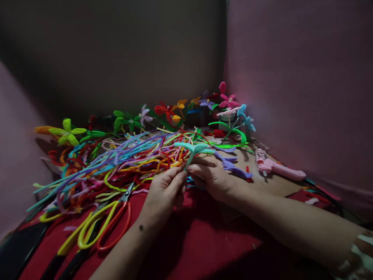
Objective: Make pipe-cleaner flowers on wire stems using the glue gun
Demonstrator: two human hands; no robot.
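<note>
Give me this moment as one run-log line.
left hand: fingers pinch base of forked mint-green pipe-cleaner piece | right hand: fingers at same base | at right: pink plastic glue gun

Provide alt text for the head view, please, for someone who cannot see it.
The left hand and the right hand pinch a mint-green fuzzy piece together. Beyond and beside them lie coloured fuzzy stems, scissors and a pink glue gun, with fuzzy flowers along the back.

Left hand (164, 188) and right hand (215, 178) pinch a teal fuzzy sprig (192, 149) near its base, above a red cloth (192, 237).
A tangle of colourful fuzzy stems (116, 163) and scissors (127, 193) lie at left, a pink glue gun (284, 170) at right, fuzzy flowers (229, 101) behind.
</note>
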